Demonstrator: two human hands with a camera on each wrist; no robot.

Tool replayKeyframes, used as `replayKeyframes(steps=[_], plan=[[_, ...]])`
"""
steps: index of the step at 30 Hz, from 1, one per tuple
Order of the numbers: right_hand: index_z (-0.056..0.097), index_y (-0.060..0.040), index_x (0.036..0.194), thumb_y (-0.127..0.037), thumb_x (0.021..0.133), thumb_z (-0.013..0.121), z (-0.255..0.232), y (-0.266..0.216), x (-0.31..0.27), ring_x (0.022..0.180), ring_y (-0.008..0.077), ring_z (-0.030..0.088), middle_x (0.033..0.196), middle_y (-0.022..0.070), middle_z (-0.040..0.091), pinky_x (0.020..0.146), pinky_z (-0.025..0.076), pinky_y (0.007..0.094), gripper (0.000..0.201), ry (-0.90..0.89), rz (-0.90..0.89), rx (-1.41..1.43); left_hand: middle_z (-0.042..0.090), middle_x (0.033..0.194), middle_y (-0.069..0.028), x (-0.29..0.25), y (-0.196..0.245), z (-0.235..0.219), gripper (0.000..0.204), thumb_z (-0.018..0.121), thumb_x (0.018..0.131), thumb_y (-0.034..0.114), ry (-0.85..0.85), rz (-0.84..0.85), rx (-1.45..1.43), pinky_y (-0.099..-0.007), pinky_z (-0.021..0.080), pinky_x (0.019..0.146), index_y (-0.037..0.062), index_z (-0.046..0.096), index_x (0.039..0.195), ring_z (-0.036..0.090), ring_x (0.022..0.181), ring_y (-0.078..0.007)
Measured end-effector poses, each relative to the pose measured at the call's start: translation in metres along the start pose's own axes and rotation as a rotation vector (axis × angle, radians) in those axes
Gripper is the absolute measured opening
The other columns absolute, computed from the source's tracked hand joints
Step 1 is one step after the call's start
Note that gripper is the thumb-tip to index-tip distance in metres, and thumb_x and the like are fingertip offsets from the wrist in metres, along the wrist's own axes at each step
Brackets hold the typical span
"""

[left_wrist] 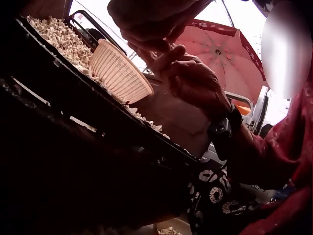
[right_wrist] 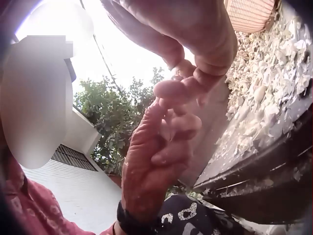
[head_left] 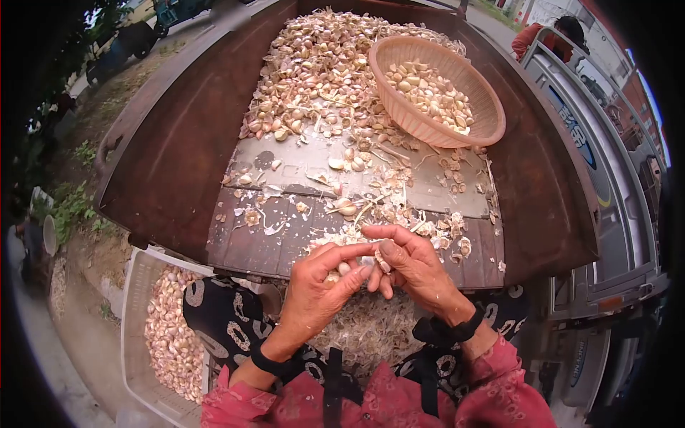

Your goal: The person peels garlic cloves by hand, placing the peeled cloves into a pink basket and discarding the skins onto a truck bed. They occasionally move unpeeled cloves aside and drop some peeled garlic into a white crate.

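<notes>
Both hands meet over the near edge of a trailer bed. My left hand [head_left: 314, 291] curls round a few pale garlic cloves [head_left: 334, 276], its thumb and forefinger reaching to the right hand. My right hand [head_left: 422, 272] pinches a garlic clove [head_left: 383, 263] with some skin on it between thumb and fingers. In the right wrist view the fingertips of both hands come together, partly covering the clove. The left wrist view shows the right hand [left_wrist: 195, 83] in shadow. Beneath the hands lie papery garlic skins [head_left: 335, 239].
A pink plastic basket [head_left: 396, 114] of cloves stands on the bed at the back right, against a large heap of garlic [head_left: 307, 64]. Rusty metal walls [head_left: 528, 157] flank the bed. A white crate [head_left: 132, 335] of cloves sits at lower left. A grey vehicle [head_left: 606, 157] stands at right.
</notes>
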State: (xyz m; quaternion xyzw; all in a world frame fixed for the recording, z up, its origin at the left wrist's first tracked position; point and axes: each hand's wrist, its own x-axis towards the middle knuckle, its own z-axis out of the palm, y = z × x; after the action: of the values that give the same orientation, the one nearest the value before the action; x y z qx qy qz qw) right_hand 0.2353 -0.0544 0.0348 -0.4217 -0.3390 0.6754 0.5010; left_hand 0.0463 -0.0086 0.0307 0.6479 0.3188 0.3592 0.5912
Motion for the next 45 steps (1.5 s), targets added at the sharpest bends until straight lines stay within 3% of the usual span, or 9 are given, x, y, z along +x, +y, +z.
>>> replayKeyframes(steps=[3,10,13,22,28,38,42,44,45], plan=[[0.032,-0.0013,0.145,-0.032,0.104,0.048,0.004,0.002,-0.006,0.070,0.0137,0.065,0.095,0.0092,0.061,0.052,0.052,0.0210,0.053,-0.109,0.019,-0.029,0.068,0.100,-0.0089,-0.005,-0.005,0.010,0.029,0.071,0.088,0.009,-0.041,0.064,0.117,-0.0274,0.051,0.073,0.0040,0.068,0.116,0.062,0.081,-0.0116],[0.037,-0.0014,0.142,-0.027,0.103,0.052,0.012,-0.004,-0.024,0.070,0.0122,0.065,0.097,0.0085,0.062,0.052,0.050,0.0206,0.049,-0.070,0.049,0.091,0.068,0.092,-0.0032,-0.019,0.001,0.022,0.019,0.070,0.091,0.009,0.050,-0.024,-0.138,-0.0208,0.047,0.064,-0.0001,0.068,0.107,0.060,0.076,-0.0067],[0.065,-0.0005,0.116,-0.010,0.089,0.071,0.003,0.005,-0.030,0.071,0.0086,0.063,0.096,0.0079,0.066,0.059,0.049,0.0215,0.028,0.031,-0.394,-0.535,0.067,0.093,-0.0031,-0.028,0.010,0.018,0.018,0.071,0.090,0.007,0.102,-0.203,-0.196,-0.0183,0.049,0.064,-0.0019,0.067,0.105,0.061,0.073,-0.0056],[0.068,0.0014,0.106,-0.005,0.093,0.065,0.026,0.006,-0.053,0.074,0.0118,0.065,0.094,0.0095,0.065,0.059,0.051,0.0252,0.016,0.193,-0.656,-0.801,0.064,0.086,-0.0042,-0.050,0.014,0.036,0.018,0.074,0.085,0.006,0.231,0.007,0.041,-0.0234,0.048,0.069,0.0014,0.069,0.103,0.061,0.080,-0.0088],[0.067,0.0028,0.104,-0.007,0.097,0.060,0.040,0.016,-0.060,0.074,0.0104,0.063,0.088,0.0051,0.067,0.066,0.053,0.0254,0.014,0.294,-0.468,-0.279,0.065,0.092,-0.0040,-0.052,0.016,0.041,0.016,0.073,0.085,0.002,0.220,0.058,0.068,-0.0210,0.049,0.068,0.0000,0.070,0.102,0.060,0.081,-0.0086],[0.068,0.0034,0.105,-0.004,0.090,0.070,0.045,0.013,-0.079,0.086,0.0143,0.066,0.094,0.0097,0.069,0.071,0.056,0.0274,0.017,0.239,-0.403,-0.077,0.067,0.090,-0.0083,-0.056,0.048,0.032,0.024,0.077,0.079,0.001,0.184,0.236,0.189,-0.0251,0.050,0.069,0.0024,0.072,0.102,0.064,0.079,-0.0141],[0.069,0.0020,0.103,0.000,0.081,0.075,0.051,-0.006,-0.100,0.088,0.0250,0.071,0.101,0.0209,0.071,0.074,0.057,0.0313,0.023,0.058,-0.800,-0.250,0.067,0.087,-0.0096,-0.075,0.086,0.035,0.024,0.081,0.076,0.002,0.128,0.285,0.066,-0.0249,0.050,0.065,0.0028,0.072,0.099,0.064,0.077,-0.0152],[0.069,0.0020,0.101,0.009,0.076,0.072,0.075,-0.024,-0.118,0.086,0.0258,0.071,0.098,0.0175,0.073,0.072,0.057,0.0304,0.026,-0.047,-0.898,0.000,0.057,0.080,-0.0125,-0.089,0.106,0.044,0.012,0.073,0.081,0.000,0.029,0.490,-0.180,-0.0249,0.046,0.058,-0.0006,0.064,0.089,0.057,0.063,-0.0176],[0.065,0.0028,0.088,0.000,0.084,0.069,0.081,-0.022,-0.117,0.076,0.0302,0.069,0.096,0.0266,0.070,0.059,0.057,0.0330,0.006,-0.176,-1.114,0.046,0.062,0.084,-0.0141,-0.083,0.125,0.027,0.006,0.070,0.083,0.002,-0.351,0.389,-0.243,-0.0304,0.049,0.065,0.0001,0.067,0.088,0.061,0.068,-0.0214]])
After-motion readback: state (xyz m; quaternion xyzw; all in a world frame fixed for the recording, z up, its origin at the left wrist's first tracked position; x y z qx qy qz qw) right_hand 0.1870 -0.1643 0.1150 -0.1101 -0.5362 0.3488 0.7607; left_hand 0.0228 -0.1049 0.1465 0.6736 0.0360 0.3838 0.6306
